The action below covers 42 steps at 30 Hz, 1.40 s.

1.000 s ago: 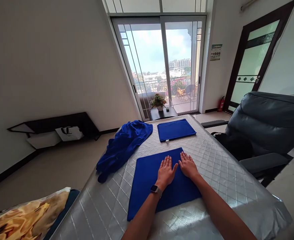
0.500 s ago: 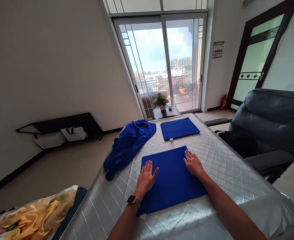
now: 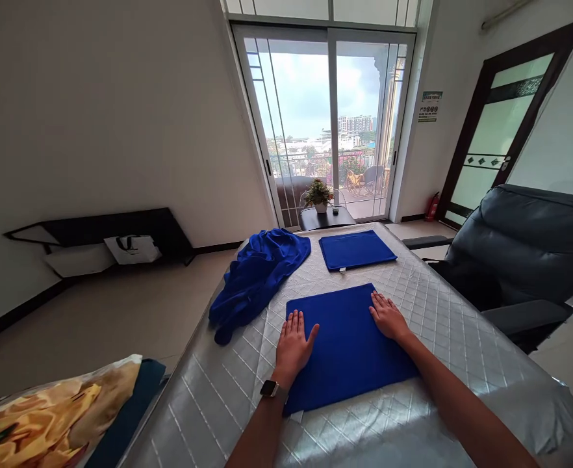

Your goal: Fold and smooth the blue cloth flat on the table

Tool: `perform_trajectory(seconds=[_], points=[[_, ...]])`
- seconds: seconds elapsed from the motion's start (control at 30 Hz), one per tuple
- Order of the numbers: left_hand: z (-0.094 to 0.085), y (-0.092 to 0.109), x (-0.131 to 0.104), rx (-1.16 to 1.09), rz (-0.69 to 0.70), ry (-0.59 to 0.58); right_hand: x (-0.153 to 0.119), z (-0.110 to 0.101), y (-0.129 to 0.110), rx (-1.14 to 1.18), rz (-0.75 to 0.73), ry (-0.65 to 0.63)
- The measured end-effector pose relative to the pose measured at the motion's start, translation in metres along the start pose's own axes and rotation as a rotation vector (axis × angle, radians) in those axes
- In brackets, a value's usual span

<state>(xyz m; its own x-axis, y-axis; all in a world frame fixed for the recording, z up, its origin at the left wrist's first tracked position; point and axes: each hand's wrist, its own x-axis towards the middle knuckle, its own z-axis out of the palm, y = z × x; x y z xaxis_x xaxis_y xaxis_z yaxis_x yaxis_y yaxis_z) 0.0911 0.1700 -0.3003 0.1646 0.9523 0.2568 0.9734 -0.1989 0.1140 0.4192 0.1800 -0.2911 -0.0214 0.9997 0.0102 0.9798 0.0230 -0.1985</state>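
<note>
A flat, folded blue cloth (image 3: pixel 347 344) lies on the silver quilted table cover (image 3: pixel 228 396), with a small white tag at its near left corner. My left hand (image 3: pixel 293 344) rests palm down on its left side, fingers stretched and thumb apart. On the right side, my right hand (image 3: pixel 388 316) lies flat near the far right corner, fingers pointing away from me. Farther back is a second folded blue cloth (image 3: pixel 357 249), neatly squared, with a white tag on its near edge. To the left, a crumpled blue cloth (image 3: pixel 262 276) is heaped along the table's edge.
A black recliner chair (image 3: pixel 534 253) stands close along the right side. Past the far edge, a small dark table (image 3: pixel 328 220) holds a potted plant (image 3: pixel 319 195). Yellow patterned fabric (image 3: pixel 57 416) lies at lower left. A black shelf (image 3: pixel 115 227) is by the left wall.
The view has shifted slightly, so the table and cloths appear a little farther right. Both hands stay flat on the same cloth, in nearly the same places.
</note>
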Motion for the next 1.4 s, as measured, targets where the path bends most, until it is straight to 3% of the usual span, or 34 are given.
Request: perform_trajectory(seconds=[0.27, 0.63, 0.97, 1.13, 1.27, 1.4], points=[[-0.005, 0.003, -0.001, -0.044, -0.016, -0.022, -0.007, -0.009, -0.001, -0.042, -0.009, -0.018], [-0.003, 0.000, 0.001, -0.016, -0.006, -0.025, -0.056, -0.008, 0.006, -0.014, -0.021, -0.035], [0.006, -0.008, 0.003, 0.029, 0.024, -0.015, -0.059, -0.012, -0.001, 0.060, -0.046, -0.025], [0.000, -0.010, 0.006, 0.075, 0.053, -0.044, -0.059, -0.014, 0.001, 0.109, -0.056, -0.022], [-0.014, 0.022, 0.009, 0.096, 0.122, 0.009, -0.058, -0.012, 0.002, 0.146, -0.063, -0.008], [-0.017, 0.099, 0.012, 0.027, 0.328, -0.033, -0.059, -0.012, 0.001, 0.161, -0.050, 0.018]])
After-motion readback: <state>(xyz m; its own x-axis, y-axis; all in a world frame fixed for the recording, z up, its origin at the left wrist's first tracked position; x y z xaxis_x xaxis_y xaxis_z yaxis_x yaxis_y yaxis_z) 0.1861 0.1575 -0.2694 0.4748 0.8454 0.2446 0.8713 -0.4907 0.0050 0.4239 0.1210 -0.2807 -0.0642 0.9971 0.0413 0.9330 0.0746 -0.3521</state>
